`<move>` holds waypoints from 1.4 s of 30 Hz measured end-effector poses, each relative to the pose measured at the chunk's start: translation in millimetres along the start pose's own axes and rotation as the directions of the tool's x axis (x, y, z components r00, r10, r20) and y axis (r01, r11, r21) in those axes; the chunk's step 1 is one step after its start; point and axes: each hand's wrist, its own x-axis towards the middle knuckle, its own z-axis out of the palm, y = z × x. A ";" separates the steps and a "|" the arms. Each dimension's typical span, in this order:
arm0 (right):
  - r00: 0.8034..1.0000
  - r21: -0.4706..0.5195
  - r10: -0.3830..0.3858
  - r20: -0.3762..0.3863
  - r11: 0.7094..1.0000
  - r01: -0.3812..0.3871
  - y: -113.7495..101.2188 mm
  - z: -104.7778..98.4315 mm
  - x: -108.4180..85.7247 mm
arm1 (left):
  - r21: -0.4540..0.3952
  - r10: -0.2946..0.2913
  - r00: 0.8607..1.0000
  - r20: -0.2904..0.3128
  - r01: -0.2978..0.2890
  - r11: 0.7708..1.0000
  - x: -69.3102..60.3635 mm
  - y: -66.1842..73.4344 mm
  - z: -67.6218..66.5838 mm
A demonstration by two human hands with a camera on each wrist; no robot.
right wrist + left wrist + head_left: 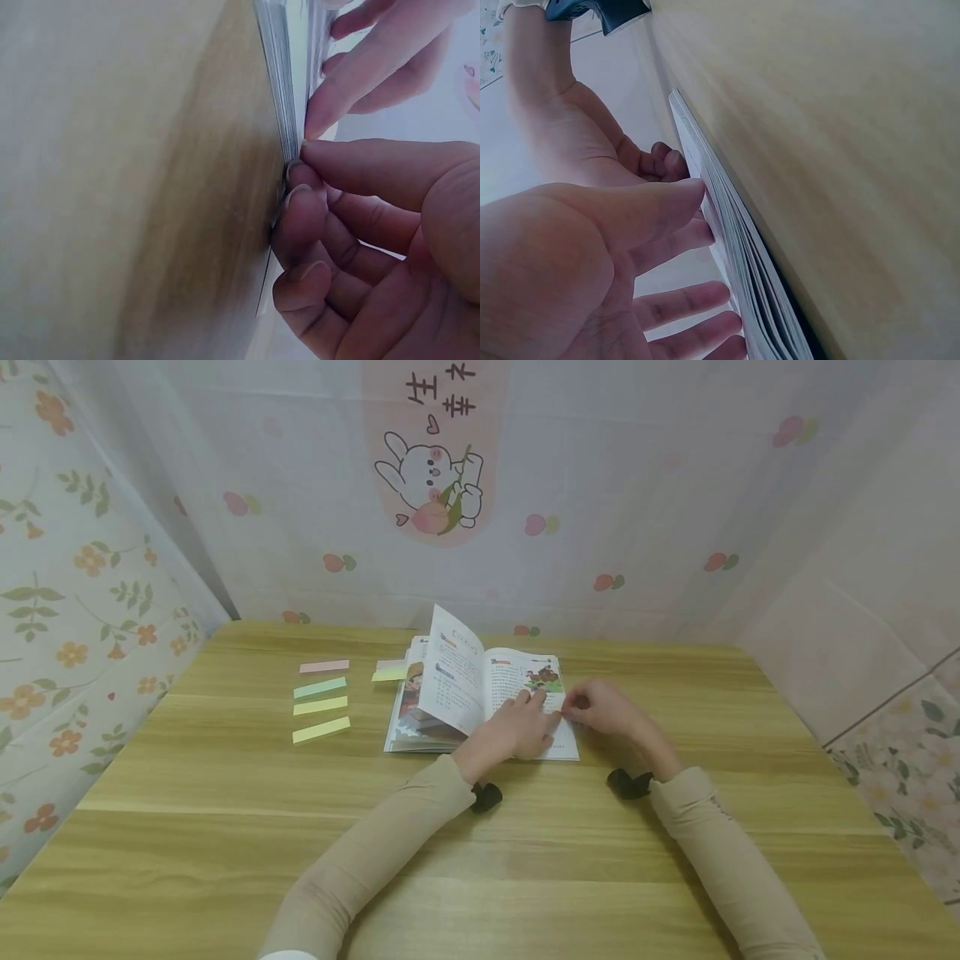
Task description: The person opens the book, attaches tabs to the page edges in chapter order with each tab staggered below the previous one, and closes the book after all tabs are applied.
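An open illustrated book [506, 681] lies on the table, with one leaf [450, 672] standing half lifted near its middle. My left hand [522, 727] rests on the right page, its fingers spread and fairly straight. In the left wrist view, the thumb of that left hand [622, 247] lies at the page edge. At the book's right edge my right hand [607, 706] pinches the page edge between thumb and forefinger; its other fingers are curled. The right wrist view shows this right hand [360, 240] close up, its thumb tip by the left hand's fingertip. Whether anything small lies in the pinch is hidden.
Left of the book lie several paper strips: a pink strip [324, 667], a green strip [320, 688] and yellow strips [322, 729]. Yellow tabs [390, 675] stick out from the book's left side. Behind the wooden table [525, 877] hangs a printed curtain [600, 485].
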 end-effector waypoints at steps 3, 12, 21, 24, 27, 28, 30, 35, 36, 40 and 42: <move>1.000 0.003 0.023 0.006 1.000 -0.023 -0.9 0.5 -0.2 | 0.000 0.002 1.000 0.000 -0.002 1.000 -0.6 -0.1 -0.3; 0.998 0.012 0.066 -0.004 0.998 -0.066 -2.1 1.8 -0.5 | 0.008 0.014 1.000 -0.001 -0.014 1.000 -2.6 0.2 -0.2; 0.995 0.006 0.099 -0.009 0.995 -0.099 -3.5 -0.8 -1.2 | 0.001 0.032 0.999 0.002 -0.032 0.999 -3.7 -2.1 -2.7; 0.995 -0.009 0.102 -0.010 0.995 -0.102 -2.7 -0.8 -0.3 | -0.014 0.033 0.999 0.010 -0.033 0.999 -3.1 -4.0 -3.2; 0.995 -0.015 0.103 -0.010 0.995 -0.103 -1.9 -0.5 0.6 | -0.029 0.032 0.999 0.019 -0.032 0.999 -2.9 -5.5 -3.6; 0.995 -0.014 0.102 -0.010 0.995 -0.102 -1.5 -0.1 0.7 | -0.032 0.034 0.999 0.020 -0.034 0.999 -3.0 -6.3 -3.0; 0.995 -0.010 0.095 -0.007 0.995 -0.095 -0.6 0.5 0.9 | -0.031 0.041 0.999 0.019 -0.040 0.999 -3.1 -7.6 -2.2; 0.996 -0.008 0.085 -0.014 0.996 -0.085 0.3 1.3 0.9 | -0.053 0.067 0.998 -0.015 -0.068 0.996 -3.2 -13.1 0.2; 0.996 -0.011 0.084 -0.016 0.996 -0.084 0.2 1.2 1.0 | -0.063 0.072 0.997 -0.022 -0.073 0.995 -3.5 -14.5 0.5; 0.996 -0.021 0.083 -0.017 0.996 -0.083 -0.6 1.2 1.6 | -0.123 0.080 0.995 -0.054 -0.086 0.989 -6.4 -19.8 1.3; 0.997 -0.027 0.076 -0.017 0.997 -0.077 -0.9 1.4 2.0 | -0.153 0.077 0.995 -0.068 -0.087 0.984 -8.6 -21.6 1.4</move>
